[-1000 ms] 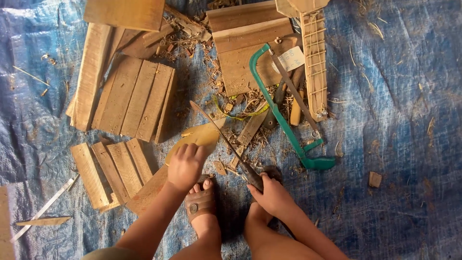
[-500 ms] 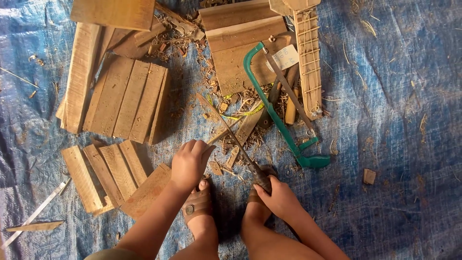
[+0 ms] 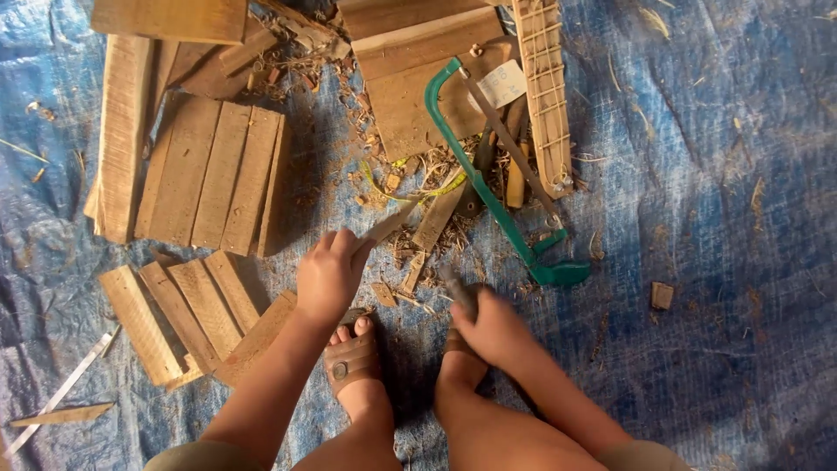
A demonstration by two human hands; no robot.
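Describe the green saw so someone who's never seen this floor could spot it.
Start at the blue tarp and find the wood shavings at its middle. The saw lies slanted there, beyond the right hand: the only green, curved metal frame among brown boards.

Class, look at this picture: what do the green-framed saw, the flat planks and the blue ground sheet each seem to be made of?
Green-framed saw: seems painted metal, with a thin grey blade, probably steel.
Flat planks: bare, unfinished wood; visible grain, with shavings nearby.
Blue ground sheet: likely woven plastic tarpaulin; creased, with a slight sheen.
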